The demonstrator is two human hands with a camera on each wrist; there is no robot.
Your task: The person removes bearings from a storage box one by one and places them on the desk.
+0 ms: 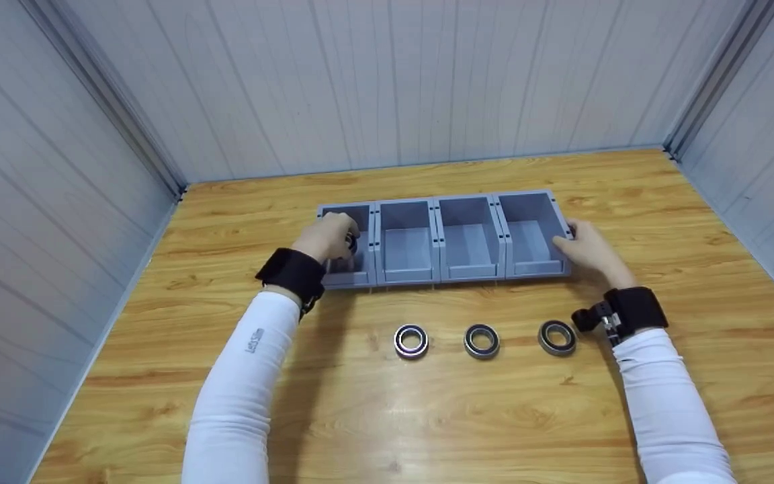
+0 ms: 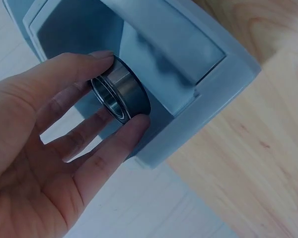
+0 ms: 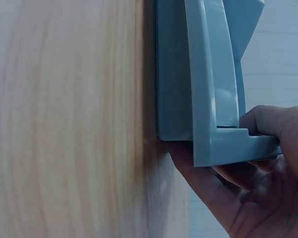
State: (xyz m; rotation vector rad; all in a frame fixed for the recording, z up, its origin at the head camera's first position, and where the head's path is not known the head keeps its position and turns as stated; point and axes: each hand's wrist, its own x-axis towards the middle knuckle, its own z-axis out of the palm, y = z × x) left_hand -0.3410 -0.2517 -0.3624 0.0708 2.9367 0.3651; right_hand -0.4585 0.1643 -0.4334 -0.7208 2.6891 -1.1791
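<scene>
My left hand point(image 1: 330, 236) pinches a ball bearing point(image 2: 120, 91) between thumb and fingers, over the opening of the leftmost grey bin point(image 1: 350, 277). In the left wrist view the bearing is tilted on edge, its shiny outer ring showing. At the other end of the row, my right hand point(image 1: 588, 250) grips the side wall of the rightmost bin point(image 1: 536, 269); the right wrist view shows the thumb over the rim and fingers against the outside point(image 3: 238, 148). Three more bearings lie flat in front of the bins: left point(image 1: 411, 341), middle point(image 1: 482, 341) and right point(image 1: 557, 337).
Two middle bins, one left of centre point(image 1: 408, 275) and one right of centre point(image 1: 473, 271), join the end bins in one row. All stand on a wood-grain table point(image 1: 387, 417). Pale panel walls point(image 1: 387, 87) enclose the back and both sides.
</scene>
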